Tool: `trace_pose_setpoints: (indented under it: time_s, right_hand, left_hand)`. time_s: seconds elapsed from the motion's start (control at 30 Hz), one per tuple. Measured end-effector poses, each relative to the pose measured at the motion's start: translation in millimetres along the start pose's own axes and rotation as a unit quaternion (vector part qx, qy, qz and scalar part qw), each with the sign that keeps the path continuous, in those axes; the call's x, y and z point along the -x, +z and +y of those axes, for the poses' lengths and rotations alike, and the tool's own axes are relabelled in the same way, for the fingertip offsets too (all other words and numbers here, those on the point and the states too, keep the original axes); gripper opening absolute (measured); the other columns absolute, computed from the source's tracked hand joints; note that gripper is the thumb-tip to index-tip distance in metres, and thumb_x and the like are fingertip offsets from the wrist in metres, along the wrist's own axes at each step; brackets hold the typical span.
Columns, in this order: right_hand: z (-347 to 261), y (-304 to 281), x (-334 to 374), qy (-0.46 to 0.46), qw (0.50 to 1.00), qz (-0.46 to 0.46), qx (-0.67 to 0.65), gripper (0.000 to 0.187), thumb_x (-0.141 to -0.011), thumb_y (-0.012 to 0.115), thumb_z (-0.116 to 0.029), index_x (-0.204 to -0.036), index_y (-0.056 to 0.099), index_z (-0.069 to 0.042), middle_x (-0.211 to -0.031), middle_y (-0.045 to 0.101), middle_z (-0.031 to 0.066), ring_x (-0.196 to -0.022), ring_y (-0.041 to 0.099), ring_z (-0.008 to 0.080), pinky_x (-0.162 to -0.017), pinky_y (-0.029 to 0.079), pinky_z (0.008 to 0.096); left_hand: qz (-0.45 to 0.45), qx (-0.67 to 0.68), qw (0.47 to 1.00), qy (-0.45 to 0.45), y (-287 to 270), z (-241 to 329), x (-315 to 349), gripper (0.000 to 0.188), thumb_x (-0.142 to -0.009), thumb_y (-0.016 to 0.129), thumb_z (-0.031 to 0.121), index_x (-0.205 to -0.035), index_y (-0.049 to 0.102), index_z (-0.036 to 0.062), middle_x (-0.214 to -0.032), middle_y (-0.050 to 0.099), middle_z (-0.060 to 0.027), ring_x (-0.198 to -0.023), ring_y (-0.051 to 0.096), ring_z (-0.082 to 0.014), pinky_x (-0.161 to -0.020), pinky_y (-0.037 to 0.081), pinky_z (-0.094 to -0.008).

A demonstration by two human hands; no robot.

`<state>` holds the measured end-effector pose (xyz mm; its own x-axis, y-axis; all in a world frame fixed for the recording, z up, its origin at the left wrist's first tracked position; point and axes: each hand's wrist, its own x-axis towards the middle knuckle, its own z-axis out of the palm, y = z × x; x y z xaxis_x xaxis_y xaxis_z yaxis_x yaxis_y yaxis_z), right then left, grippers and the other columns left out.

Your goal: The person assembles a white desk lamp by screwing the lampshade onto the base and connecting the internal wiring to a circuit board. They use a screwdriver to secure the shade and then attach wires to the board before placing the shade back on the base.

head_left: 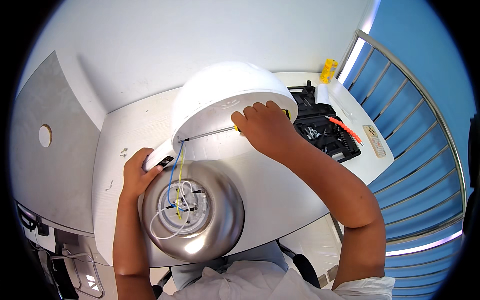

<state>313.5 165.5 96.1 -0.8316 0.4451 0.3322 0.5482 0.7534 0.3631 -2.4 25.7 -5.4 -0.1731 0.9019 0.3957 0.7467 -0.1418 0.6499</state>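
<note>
A large white dome-shaped plastic housing (235,80) lies tipped on the table, its hollow side facing me. My left hand (137,172) is closed around the white handle (159,156) that sticks out from it. In my right hand (265,127) is a long screwdriver (210,133) with a yellow and black handle. Its tip reaches the inner rim of the housing near the handle, where the wires meet it. Blue and yellow-green wires (173,182) run from there into a round brushed-metal body (225,220), bottom up. A white wire (152,222) loops over its circular centre.
A black tool case (327,132) with bits stands open at the right, an orange flexible shaft (347,131) across it. Nearby are a yellow box (328,71), a white roll (322,94) and a beige card (375,140). Small screws (124,152) lie on the left. Metal railing (420,105) borders the right.
</note>
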Motion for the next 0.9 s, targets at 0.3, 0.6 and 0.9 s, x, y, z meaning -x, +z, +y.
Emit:
trace_pose_setpoints:
  time_s: [0.3,0.6,0.9]
  right_hand:
    - [4,3,-3,-0.097,0.985,0.141,0.027,0.011,-0.074,0.062,-0.011,-0.074,0.051,-0.012,-0.067,0.054,0.0031,-0.066,0.051,0.0180,-0.059,0.038,0.0336]
    - [1,14,0,0.020,0.997,-0.076,0.006,0.012,-0.081,0.061,-0.015,-0.080,0.049,-0.011,-0.080,0.055,0.0044,-0.075,0.056,0.0199,-0.063,0.041,0.0343]
    - [-5,10,6,-0.016,1.000,0.019,0.018,0.010,-0.081,0.059,-0.011,-0.081,0.049,-0.010,-0.080,0.055,0.0056,-0.076,0.055,0.0204,-0.062,0.042,0.0347]
  left_hand:
    - [-0.013,-0.002,1.000,0.001,-2,2,-1,0.043,-0.072,0.072,0.032,-0.101,0.062,0.0026,-0.082,0.064,-0.0136,-0.073,0.062,-0.0266,-0.067,0.048,-0.0328]
    - [-0.012,0.004,1.000,0.004,2,1,-3,0.042,-0.071,0.073,0.031,-0.101,0.062,0.0037,-0.083,0.064,-0.0132,-0.073,0.062,-0.0268,-0.067,0.048,-0.0329]
    - [-0.009,0.003,1.000,0.001,0,2,-2,0.042,-0.071,0.073,0.032,-0.100,0.063,0.0038,-0.083,0.064,-0.0129,-0.073,0.062,-0.0263,-0.068,0.048,-0.0327]
